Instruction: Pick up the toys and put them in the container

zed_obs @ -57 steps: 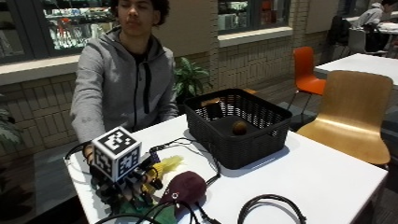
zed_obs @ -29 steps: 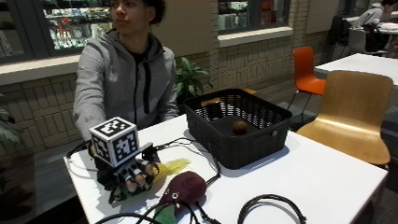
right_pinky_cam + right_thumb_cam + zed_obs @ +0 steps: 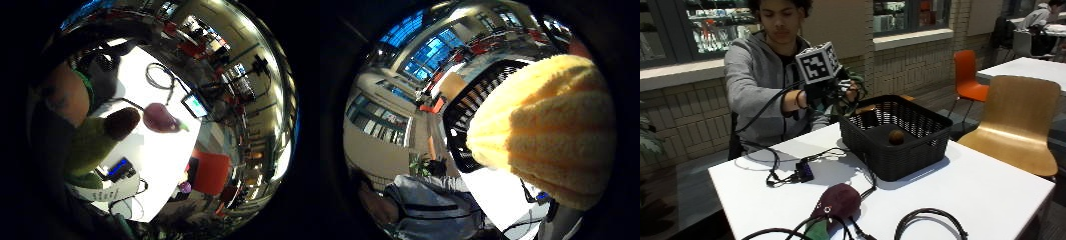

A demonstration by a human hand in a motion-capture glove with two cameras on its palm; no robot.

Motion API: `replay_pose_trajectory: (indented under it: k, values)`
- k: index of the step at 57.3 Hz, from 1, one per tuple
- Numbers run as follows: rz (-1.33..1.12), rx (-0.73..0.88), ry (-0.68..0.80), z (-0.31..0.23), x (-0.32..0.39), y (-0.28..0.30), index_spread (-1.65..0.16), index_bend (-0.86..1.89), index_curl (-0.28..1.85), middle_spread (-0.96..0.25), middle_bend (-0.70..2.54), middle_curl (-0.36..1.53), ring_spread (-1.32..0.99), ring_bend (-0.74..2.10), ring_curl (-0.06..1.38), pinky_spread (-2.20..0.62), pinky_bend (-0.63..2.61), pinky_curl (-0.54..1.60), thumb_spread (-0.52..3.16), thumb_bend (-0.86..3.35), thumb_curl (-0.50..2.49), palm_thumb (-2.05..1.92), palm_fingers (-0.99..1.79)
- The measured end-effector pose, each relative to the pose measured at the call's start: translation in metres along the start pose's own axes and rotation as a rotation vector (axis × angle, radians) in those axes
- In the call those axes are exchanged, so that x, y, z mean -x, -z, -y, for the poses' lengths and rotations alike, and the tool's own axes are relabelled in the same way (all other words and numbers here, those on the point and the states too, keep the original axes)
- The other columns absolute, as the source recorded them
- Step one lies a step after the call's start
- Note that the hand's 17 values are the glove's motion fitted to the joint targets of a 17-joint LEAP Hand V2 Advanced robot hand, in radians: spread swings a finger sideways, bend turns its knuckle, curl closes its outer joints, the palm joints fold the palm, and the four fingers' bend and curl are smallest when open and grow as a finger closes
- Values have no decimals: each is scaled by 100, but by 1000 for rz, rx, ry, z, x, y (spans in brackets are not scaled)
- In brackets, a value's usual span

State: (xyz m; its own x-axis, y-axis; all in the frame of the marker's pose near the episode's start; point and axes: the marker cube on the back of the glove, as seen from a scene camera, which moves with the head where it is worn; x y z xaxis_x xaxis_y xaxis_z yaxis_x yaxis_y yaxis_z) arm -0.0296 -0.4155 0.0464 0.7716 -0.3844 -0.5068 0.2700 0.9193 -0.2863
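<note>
My gloved right hand [image 3: 832, 92] is raised above the table, just behind the near-left corner of the black basket [image 3: 863, 145]. It grips a yellow ribbed plush toy [image 3: 545, 130] with a green part [image 3: 92, 142]; the outside view mostly hides the toy behind the hand. The basket [image 3: 470, 110] lies just beyond the toy in the thumb side palm view. Inside the basket sits a small brown toy [image 3: 896, 136]. A purple eggplant-like toy [image 3: 836, 202] with a green leaf lies on the white table [image 3: 986, 190] near the front edge, also seen as the purple toy [image 3: 160, 117].
Black cables cross the table; one loop [image 3: 933, 222] lies at the front edge. A small blue device [image 3: 804, 171] sits left of the basket. A wooden chair [image 3: 1023, 120] stands right of the table, an orange chair [image 3: 967, 75] behind.
The hand has risen from the table beside the purple toy, carrying the yellow toy up and toward the basket. The purple toy stays on the table.
</note>
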Motion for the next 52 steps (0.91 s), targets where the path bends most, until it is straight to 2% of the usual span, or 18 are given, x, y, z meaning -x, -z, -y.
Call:
replay_pose_trajectory:
  k: [9,18,21,23,24,26,30,35,43,52]
  values:
    - [11,77,6,34,36,-18,-28,37,60,-35,95,96,-45,132,77,-31,102,55,148,45,58,64,50]
    - [-14,199,64,36,62,-36,-28,38,68,-35,95,100,-44,132,79,-28,103,56,143,38,58,57,36]
    - [-25,266,77,34,66,-39,-28,38,70,-33,88,97,-40,127,78,-23,101,57,147,35,55,50,22]
    - [-29,305,91,31,65,-39,-28,33,69,-30,79,93,-36,107,74,-16,99,57,146,28,50,38,-17]
    - [-38,317,100,29,64,-39,-28,31,68,-28,75,91,-34,100,73,-14,98,56,145,25,48,35,-25]
    - [-69,327,112,26,58,-39,-28,19,62,-21,58,84,-29,76,66,-10,99,53,140,17,45,24,-57]
    - [-97,317,84,18,41,-34,-28,7,52,-13,42,76,-22,50,56,-5,93,49,135,11,42,18,-53]
    - [-98,313,10,6,8,-26,-27,5,44,-7,29,68,-17,35,48,-1,83,45,132,7,40,16,-39]
    - [-167,335,-192,-23,-77,-14,-26,6,35,-2,18,60,-13,26,43,2,73,40,131,5,38,18,-24]
    - [-93,416,-368,-46,-179,-18,-26,5,26,1,17,55,-11,25,42,3,71,38,131,5,38,24,-18]
